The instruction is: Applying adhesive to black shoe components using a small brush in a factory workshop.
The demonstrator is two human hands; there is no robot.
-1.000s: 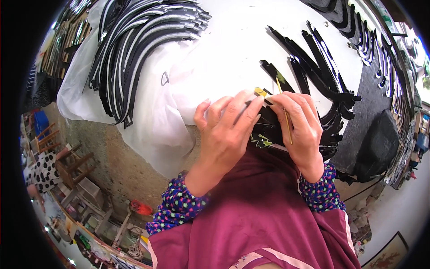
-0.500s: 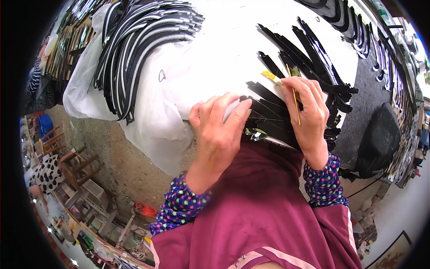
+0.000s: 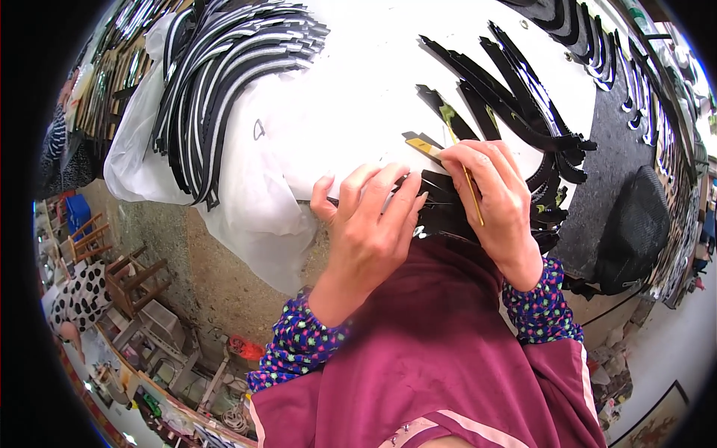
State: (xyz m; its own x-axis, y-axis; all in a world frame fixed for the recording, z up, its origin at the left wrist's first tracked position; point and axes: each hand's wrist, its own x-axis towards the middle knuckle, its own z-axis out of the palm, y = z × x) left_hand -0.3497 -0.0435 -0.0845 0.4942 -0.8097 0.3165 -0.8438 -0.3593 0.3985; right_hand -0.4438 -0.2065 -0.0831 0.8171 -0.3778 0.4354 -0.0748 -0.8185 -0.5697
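My left hand (image 3: 373, 216) lies with fingers spread over glossy black curved strips (image 3: 444, 213) at the table's near edge. My right hand (image 3: 493, 194) is closed round a thin yellow stick (image 3: 473, 196), slanting up out of the fingers. A flat yellow piece (image 3: 423, 145) sits at its fingertips, over a dark strip end; whether the fingers grip it too, I cannot tell. Just beyond, more black strips (image 3: 478, 78) fan out on the white table (image 3: 366, 97). One black strip (image 3: 441, 104) carries a yellow-green patch near the stick's upper end.
A large bundle of black-and-white curved strips (image 3: 216, 97) rests on white sheeting (image 3: 261, 201) at the left. More strips line the far right edge, near a black mesh bag (image 3: 635, 231). Wooden stools (image 3: 138, 280) stand on the floor at left, near a person in spotted clothing (image 3: 81, 291).
The right hand has shifted left and slightly down with the yellow stick, and the yellow piece has moved with it. The left hand's fingers have spread wider.
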